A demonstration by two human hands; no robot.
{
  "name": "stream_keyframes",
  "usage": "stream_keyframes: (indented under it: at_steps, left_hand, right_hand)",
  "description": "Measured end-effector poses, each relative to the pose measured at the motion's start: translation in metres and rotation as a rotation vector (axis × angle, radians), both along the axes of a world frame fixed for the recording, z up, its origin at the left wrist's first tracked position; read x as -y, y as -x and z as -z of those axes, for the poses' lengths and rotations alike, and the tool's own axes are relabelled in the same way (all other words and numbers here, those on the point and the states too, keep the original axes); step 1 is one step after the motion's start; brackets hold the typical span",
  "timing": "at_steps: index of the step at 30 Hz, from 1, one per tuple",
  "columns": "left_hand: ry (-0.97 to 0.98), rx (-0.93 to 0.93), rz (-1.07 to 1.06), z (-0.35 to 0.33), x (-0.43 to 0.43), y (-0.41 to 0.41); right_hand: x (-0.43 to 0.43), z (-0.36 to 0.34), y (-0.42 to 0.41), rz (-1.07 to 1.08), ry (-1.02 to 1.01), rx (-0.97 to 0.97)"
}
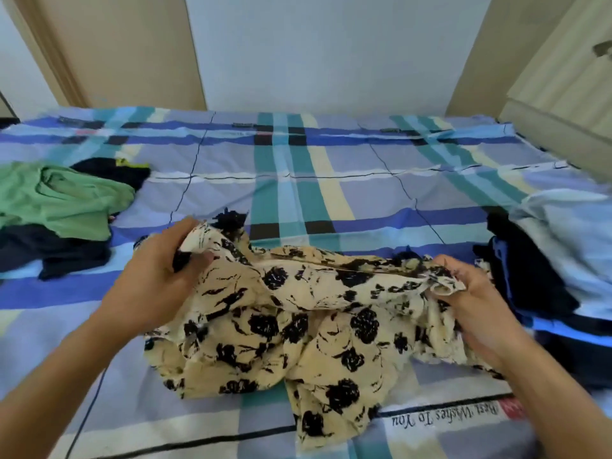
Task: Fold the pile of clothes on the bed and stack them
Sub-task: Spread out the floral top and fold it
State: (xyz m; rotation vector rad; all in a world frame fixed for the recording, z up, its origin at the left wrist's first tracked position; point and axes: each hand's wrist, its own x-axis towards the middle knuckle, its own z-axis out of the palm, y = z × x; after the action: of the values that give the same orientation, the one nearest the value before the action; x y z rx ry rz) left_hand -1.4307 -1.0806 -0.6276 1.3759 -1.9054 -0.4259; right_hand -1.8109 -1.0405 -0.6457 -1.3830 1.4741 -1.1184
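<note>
On the plaid-sheeted bed [331, 160], the left hand [159, 273] and right hand [470, 293] each pinch an edge of a crumpled cream garment with black flowers [298, 336], between a green-and-dark clothes pile [56, 207] and dark-and-pale-blue clothes [546, 260].

free: far middle of bed [331, 154] | near: floral garment [298, 326] | left: green-and-dark clothes pile [59, 200] | right: dark clothes heap [526, 279]

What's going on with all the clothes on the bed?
A person is folding laundry. The left hand and right hand each pinch an end of a cream flowered garment, crumpled on the plaid bed, not yet folded. A green top lies at the left, dark clothes at the right.
</note>
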Motion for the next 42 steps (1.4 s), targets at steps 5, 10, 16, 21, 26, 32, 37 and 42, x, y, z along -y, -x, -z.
stream_keyframes:
  at_steps: [5,10,16,21,26,32,37,42]
  left_hand:
    - [-0.002,-0.062,0.028,-0.041,0.016,-0.010]
    - [-0.063,0.005,0.060,-0.102,0.040,-0.029]
    - [-0.272,0.350,-0.055,-0.161,0.057,-0.044]
    - [-0.647,0.333,-0.122,-0.187,0.065,-0.069]
    - [-0.701,-0.345,0.010,-0.184,0.063,-0.080]
    - [-0.665,-0.327,0.023,-0.149,0.042,-0.065]
    - [-0.803,0.169,0.344,-0.130,0.019,-0.079]
    - [-0.689,0.750,0.130,-0.164,0.084,-0.067]
  right_hand:
    - [0.031,-0.035,0.003,0.106,-0.112,0.217]
    - [0.035,-0.125,-0.007,-0.126,-0.149,-0.302]
    - [0.065,-0.193,-0.017,0.038,-0.097,-0.412]
    - [0.085,-0.219,-0.024,0.087,-0.067,-0.260]
    - [0.101,-0.215,-0.025,0.060,-0.140,-0.236]
    - [0.087,-0.195,-0.030,-0.192,-0.221,-0.437]
    - [0.070,-0.187,-0.026,-0.562,-0.541,-0.803]
    - [0.128,-0.210,-0.049,-0.417,-0.437,-1.025]
